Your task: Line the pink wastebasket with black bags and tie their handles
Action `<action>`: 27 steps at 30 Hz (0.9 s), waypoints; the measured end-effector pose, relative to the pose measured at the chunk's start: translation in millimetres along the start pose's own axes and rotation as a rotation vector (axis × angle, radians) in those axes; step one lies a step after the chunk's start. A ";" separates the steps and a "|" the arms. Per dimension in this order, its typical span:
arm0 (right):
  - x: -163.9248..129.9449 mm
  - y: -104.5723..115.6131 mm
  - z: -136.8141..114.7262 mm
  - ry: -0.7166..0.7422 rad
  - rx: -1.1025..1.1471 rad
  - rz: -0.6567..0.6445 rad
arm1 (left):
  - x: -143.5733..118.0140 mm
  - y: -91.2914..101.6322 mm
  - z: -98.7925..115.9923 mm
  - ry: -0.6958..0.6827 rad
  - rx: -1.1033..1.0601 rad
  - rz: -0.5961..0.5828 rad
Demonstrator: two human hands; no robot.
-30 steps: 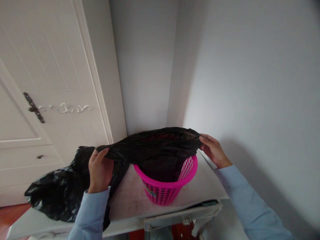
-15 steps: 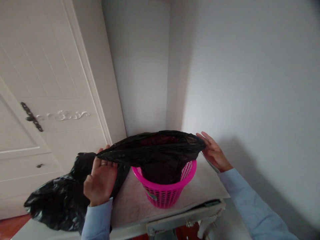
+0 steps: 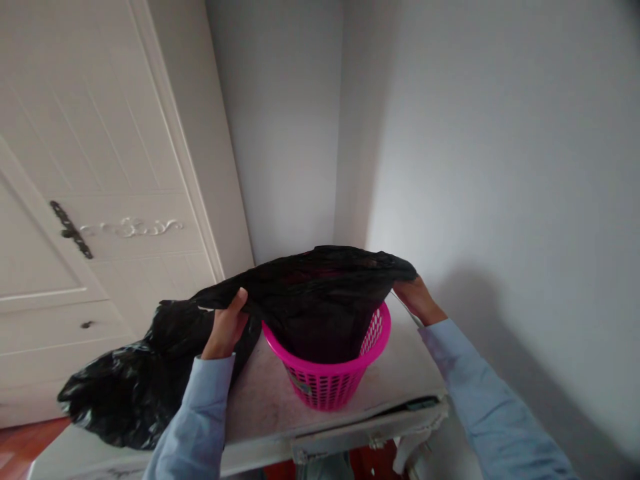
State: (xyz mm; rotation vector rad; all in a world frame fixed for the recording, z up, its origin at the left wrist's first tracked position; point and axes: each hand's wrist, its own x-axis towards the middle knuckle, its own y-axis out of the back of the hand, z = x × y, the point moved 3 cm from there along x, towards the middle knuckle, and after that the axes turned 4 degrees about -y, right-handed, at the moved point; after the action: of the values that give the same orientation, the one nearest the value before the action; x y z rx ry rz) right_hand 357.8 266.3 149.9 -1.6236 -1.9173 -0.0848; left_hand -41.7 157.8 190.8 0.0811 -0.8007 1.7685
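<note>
Left hand [image 3: 226, 328] and right hand [image 3: 413, 298] both clenched on crinkly black plastic bag [image 3: 320, 283] over perforated pink basket [image 3: 327, 383]

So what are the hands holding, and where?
Both grip the thin black plastic bin bag by its open rim: left hand at the left edge, right hand at the right edge, partly hidden.

Basket [image 3: 330, 380]: on the bench [image 3: 410, 373], near its right end.
Bag [image 3: 320, 287]: spread over the basket, hanging into it.
Second bag [image 3: 125, 387]: on the bench, left of the basket.
Hands: left hand [image 3: 225, 327] at the bag's left edge, right hand [image 3: 415, 297] at its right.
Door [image 3: 75, 200]: behind-left.
</note>
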 end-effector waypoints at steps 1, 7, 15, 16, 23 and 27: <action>3.6 -6.2 -5.1 0.028 0.057 0.010 | 2.6 -2.8 0.1 0.019 -0.034 0.059; 7.7 -42.3 -23.7 -0.089 0.340 -0.006 | 13.6 -28.6 -2.1 0.148 -0.310 0.020; 19.4 -48.8 -21.4 -0.424 0.384 -0.003 | 21.7 -56.4 12.9 0.309 -0.490 -0.037; 22.0 -51.1 -21.5 -0.463 0.372 -0.019 | 23.3 -61.3 14.5 0.329 -0.500 -0.076; 34.5 -84.5 -32.7 -0.652 0.330 -0.134 | 31.4 -90.6 10.7 0.421 -0.689 -0.187; 35.0 -102.2 -43.0 -0.589 0.438 -0.162 | 29.2 -96.3 10.7 0.418 -0.654 -0.217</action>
State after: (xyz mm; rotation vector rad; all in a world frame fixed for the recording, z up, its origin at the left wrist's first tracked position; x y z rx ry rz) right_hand 280.3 253.7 235.7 -1.2730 -2.2805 0.7730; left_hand 28.1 188.6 257.3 -0.5947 -0.9750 1.1918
